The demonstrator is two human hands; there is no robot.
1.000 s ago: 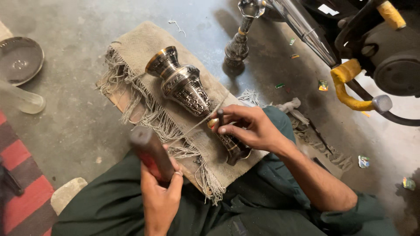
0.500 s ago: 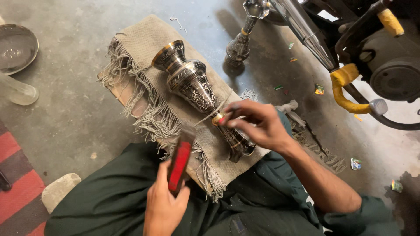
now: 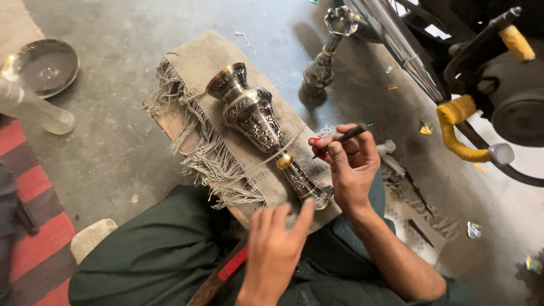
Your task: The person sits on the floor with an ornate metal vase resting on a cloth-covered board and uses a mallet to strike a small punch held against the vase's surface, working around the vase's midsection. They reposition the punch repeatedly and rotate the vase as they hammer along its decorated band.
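An engraved metal vase (image 3: 258,122) is laid on its side on a frayed burlap cloth (image 3: 226,73), which is spread over a board across the person's lap. The vase's wide mouth is pointed away from the person, its slim stem toward them, and a thin cord (image 3: 266,158) is passed over its neck.

A thin dark tool (image 3: 347,136) is pinched in the right hand (image 3: 351,167), whose fingers are closed around it just beside the stem. The left hand (image 3: 277,243) is held over the near end of the stem, fingers (image 3: 303,215) spread apart and gripping nothing; part of the cloth is hidden by it. A wooden handle with a red band (image 3: 226,269) is seen beneath that hand, resting on the green-clad lap.

On the concrete floor, a second metal stand (image 3: 326,62) is set upright beyond the cloth, a round metal dish (image 3: 45,65) lies to the far left, and a machine with yellow-wrapped parts (image 3: 459,119) occupies the right.
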